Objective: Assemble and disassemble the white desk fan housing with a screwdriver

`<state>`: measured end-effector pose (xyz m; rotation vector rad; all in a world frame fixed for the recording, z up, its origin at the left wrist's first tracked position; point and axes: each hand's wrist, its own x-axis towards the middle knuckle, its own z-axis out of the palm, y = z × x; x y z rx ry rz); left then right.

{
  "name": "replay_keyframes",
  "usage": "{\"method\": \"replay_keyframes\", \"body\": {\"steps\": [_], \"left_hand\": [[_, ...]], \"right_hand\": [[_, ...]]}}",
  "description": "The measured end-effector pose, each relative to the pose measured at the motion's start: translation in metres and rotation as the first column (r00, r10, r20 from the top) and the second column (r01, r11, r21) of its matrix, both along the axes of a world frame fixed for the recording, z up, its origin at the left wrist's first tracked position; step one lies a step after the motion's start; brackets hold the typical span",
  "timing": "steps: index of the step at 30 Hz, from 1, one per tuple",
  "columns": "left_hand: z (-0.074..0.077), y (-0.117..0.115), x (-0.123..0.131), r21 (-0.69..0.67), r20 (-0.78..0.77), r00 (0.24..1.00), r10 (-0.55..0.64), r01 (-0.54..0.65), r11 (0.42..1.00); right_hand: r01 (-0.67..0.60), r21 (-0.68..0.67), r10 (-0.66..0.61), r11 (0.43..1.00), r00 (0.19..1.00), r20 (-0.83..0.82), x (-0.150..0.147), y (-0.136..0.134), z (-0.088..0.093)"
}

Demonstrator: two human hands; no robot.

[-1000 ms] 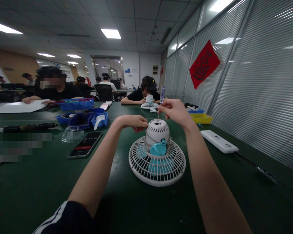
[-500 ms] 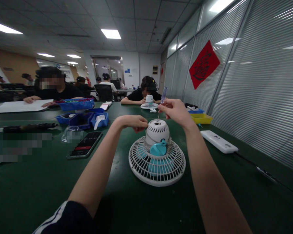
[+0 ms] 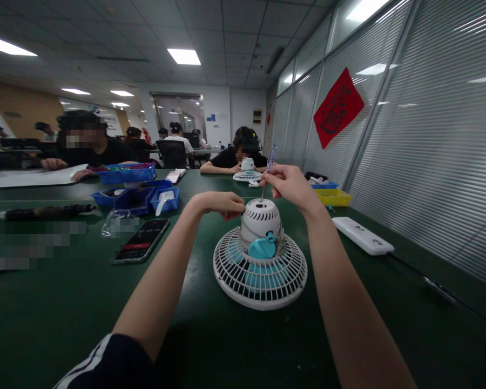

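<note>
Screwdriver [image 3: 271,155] leans marginally further right than before; right hand [image 3: 287,182] grips it, tip at fan's [image 3: 261,231] top; left hand [image 3: 223,203] curled at fan's left, grip unclear.

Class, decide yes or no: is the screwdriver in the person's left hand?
No, the right hand grips the screwdriver, above the white fan housing.

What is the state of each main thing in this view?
Near fan: face down on table.
Screwdriver: tilted, held by right hand, tip at fan's top.
Left hand: curled at fan's side.
Phone: lying flat, screen lit.
White device: lying flat, cable attached.
Far fan: face down.
Yellow tray: open.
</note>
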<state>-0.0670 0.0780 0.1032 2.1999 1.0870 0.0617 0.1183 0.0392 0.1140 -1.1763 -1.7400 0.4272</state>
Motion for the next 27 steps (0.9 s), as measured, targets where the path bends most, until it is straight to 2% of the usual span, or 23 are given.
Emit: {"method": "replay_keyframes", "body": {"steps": [8,16,27], "left_hand": [[-0.0015,0.0013,-0.0013,0.0,0.011,1.0,-0.017,0.017,1.0],[0.0004,-0.0017,0.0002,0.008,-0.006,1.0,0.002,-0.002,1.0],[0.0013,-0.0031,0.0005,-0.002,0.006,1.0,0.004,-0.004,1.0]], "right_hand": [[0.145,0.09,-0.153,0.985,0.984,0.09,-0.0003,-0.0057,0.0027],[0.171,0.159,-0.178,0.972,0.984,0.029,0.0009,-0.0043,0.0038],[0.182,0.125,-0.196,0.975,0.975,0.108,-0.0038,-0.0097,0.0052]]}}
